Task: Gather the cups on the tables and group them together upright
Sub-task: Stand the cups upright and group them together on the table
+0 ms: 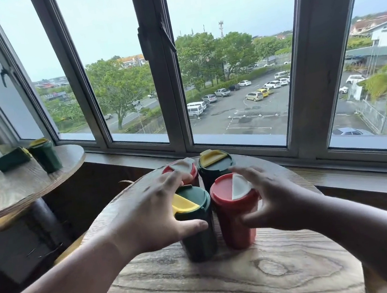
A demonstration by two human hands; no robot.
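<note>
Beside the window (227,73), I cupped my left hand (151,210) round the green cup (196,229) and my right hand (268,200) round the red cup (236,217), fingers curled, squeezing them upright against the rear pair.

Two bare forearms and hands, nothing worn.

The left hand (147,216) and the right hand (272,202) both show uncovered from fingertips back along the forearms to the lower frame edge: no sleeve, cuff, glove, watch, ring or band appears on either. Behind each hand the wrist narrows, then the forearm broadens toward the camera. The fingernails that show on the left hand's fingers (178,173) look short and unpainted. The left thumb is blunt-tipped. Motion blur softens the right hand's fingers (241,170), so finer detail there cannot be told.
</note>
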